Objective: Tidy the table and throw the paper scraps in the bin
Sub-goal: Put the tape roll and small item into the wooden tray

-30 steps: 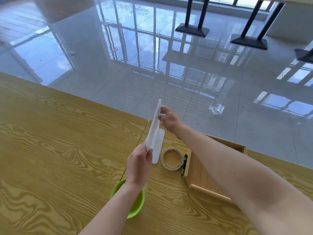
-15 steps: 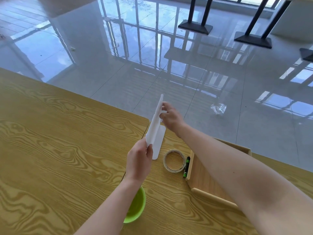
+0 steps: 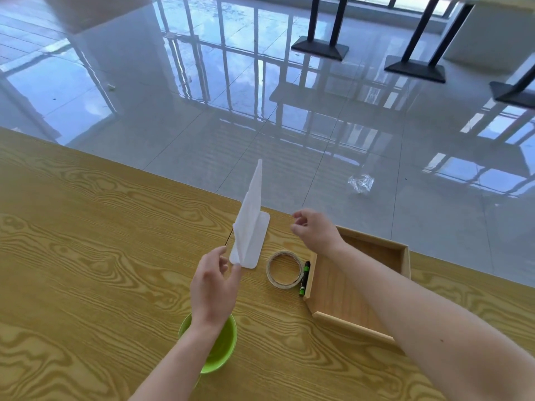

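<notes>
Head view: the left hand (image 3: 215, 282) pinches the bottom corner of a folded white paper sheet (image 3: 252, 204), standing it upright above the yellow wood-grain surface (image 3: 86, 241). The right hand (image 3: 315, 231) hovers just beside it, fingers loosely curled, holding nothing. A flat white rounded paper strip (image 3: 263, 241) lies underneath, near a roll of beige tape (image 3: 283, 284) and a green-and-black marker (image 3: 304, 277) set against the light wooden tray (image 3: 333, 285). A lime-green bowl (image 3: 223, 351) sits under the left wrist. No bin shows — so my call: gather both white pieces into one firm grip before carrying them off. Print on the marker is too small to read — no other lettering visible.
</notes>
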Tool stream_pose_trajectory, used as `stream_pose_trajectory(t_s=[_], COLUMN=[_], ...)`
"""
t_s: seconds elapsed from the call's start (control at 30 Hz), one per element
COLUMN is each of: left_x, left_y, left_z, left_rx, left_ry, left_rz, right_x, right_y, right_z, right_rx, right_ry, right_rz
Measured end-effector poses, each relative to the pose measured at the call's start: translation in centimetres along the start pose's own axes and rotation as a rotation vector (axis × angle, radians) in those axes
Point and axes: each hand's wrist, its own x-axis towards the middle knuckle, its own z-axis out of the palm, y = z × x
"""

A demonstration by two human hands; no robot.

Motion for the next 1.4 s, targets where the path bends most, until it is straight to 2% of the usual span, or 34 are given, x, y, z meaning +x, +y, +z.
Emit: stream_pose_trajectory(t_s=[0.1, 0.23, 0.33, 0.53, 0.67, 0.9, 1.13, 1.27, 1.4], left_x=[-1.6, -2.5, -2.2, 0.9, 2.2, 3.1, 3.1, 2.6, 2.2], left_y=[0.8, 2.8, 3.8, 3.7, 2.8, 2.1, 2.0, 2.3, 3.0], left_z=[-0.9, 0.7, 3.8, 8.9, 10.3, 11.1, 10.6, 10.2, 10.1], left_rx=[0.068, 0.19, 0.316, 0.681, 0.793, 0.762, 0.708, 0.626, 0.526], left_ry=[0.02, -0.206, -0.38, -0.639, -0.739, -0.73, -0.688, -0.632, -0.591], left_rz=[0.18, 0.453, 0.541, 0.461, 0.419, 0.432, 0.359, 0.302, 0.263], right_x=[-2.9, -5.8, -7.1, -7.0, -6.6, -6.5, -6.9, -7.3, -6.9], right_y=[2.7, 4.7, 5.6, 5.8, 5.8, 6.1, 6.1, 7.9, 10.4], right_z=[0.5, 1.9, 3.1, 4.5, 5.0, 5.5, 4.7, 2.2, 0.1], right_rx=[-0.217, -0.546, -0.652, -0.693, -0.731, -0.668, -0.398, -0.166, -0.015], right_ry=[0.006, -0.051, -0.052, -0.025, -0.052, -0.009, 0.133, 0.247, 0.267], right_rz=[-0.057, -0.128, -0.156, -0.195, -0.189, -0.187, -0.25, -0.153, 0.049])
